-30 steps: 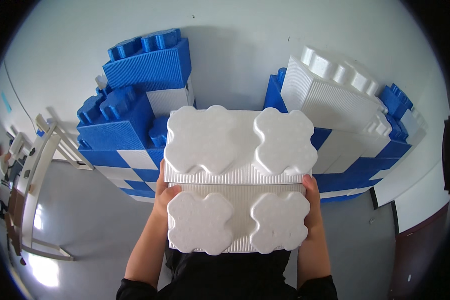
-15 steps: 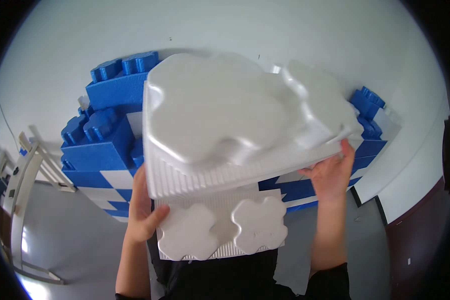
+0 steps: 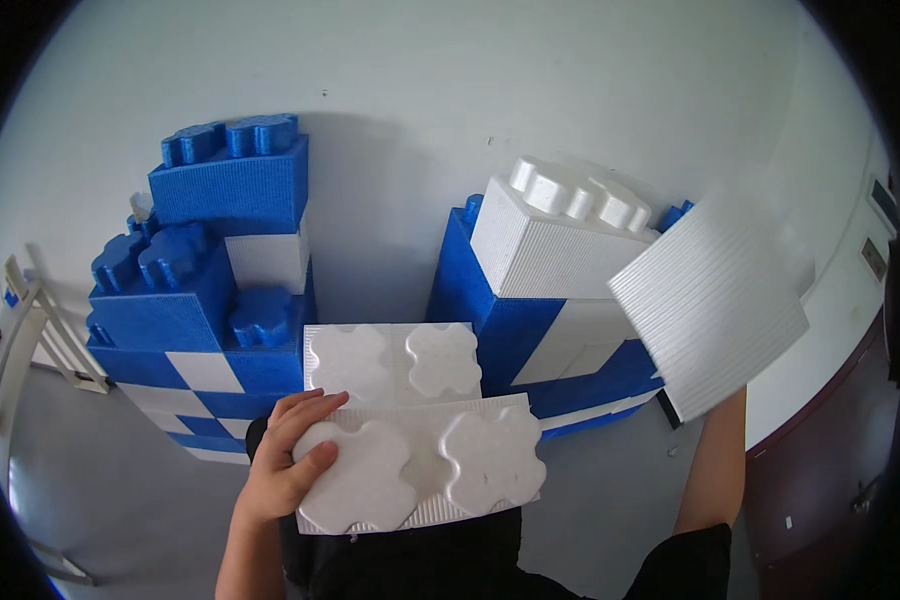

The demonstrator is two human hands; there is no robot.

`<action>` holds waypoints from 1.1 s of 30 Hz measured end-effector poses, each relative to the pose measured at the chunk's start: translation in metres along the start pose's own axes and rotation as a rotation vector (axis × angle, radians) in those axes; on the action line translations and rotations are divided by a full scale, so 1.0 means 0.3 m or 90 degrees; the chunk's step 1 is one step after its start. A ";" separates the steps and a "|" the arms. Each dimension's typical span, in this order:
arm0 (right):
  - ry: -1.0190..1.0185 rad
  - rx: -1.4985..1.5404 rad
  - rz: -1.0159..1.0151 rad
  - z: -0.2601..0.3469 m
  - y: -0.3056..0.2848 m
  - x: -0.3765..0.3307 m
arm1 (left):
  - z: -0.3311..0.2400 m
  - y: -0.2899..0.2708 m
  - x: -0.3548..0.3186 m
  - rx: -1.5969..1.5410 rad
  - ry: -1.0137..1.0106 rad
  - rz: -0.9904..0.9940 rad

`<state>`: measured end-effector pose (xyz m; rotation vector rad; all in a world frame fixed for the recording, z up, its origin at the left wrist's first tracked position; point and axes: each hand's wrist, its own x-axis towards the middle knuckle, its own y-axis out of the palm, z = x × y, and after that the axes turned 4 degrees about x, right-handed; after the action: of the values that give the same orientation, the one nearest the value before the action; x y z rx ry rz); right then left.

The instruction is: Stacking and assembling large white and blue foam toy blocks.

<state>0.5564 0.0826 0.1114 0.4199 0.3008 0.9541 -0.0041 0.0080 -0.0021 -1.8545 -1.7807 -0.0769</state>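
Note:
My left hand (image 3: 288,462) is closed over the left end of a white toy building block (image 3: 427,470) close to my body, thumb on its studded face and fingers over its far edge. Directly behind lies a second white block (image 3: 394,365), its two lobed studs facing up. On the right, a third white block (image 3: 710,300) is held up tilted, its ribbed side toward me and its upper part blurred. My right forearm (image 3: 712,470) rises to that block's lower edge; the block hides my right hand.
A stepped stack of blue and white blocks (image 3: 205,300) stands against the wall on the left. Another stack (image 3: 530,330) on the right has a studded white block (image 3: 560,235) on top. A white frame stands far left (image 3: 30,310); a dark red door is at right (image 3: 820,500).
My right hand has carried the big white block from the middle to the right, turning it. My left hand has come off it and stays on the near block. Both stacks now show more fully.

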 end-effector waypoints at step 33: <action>-0.094 -0.332 0.088 -0.193 0.114 0.499 | -0.006 0.030 0.002 -0.024 -0.044 -0.042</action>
<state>0.5891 0.2373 0.0671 0.0300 -0.1167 1.0882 0.0049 0.0080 -0.0035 -1.8450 -1.8999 -0.0737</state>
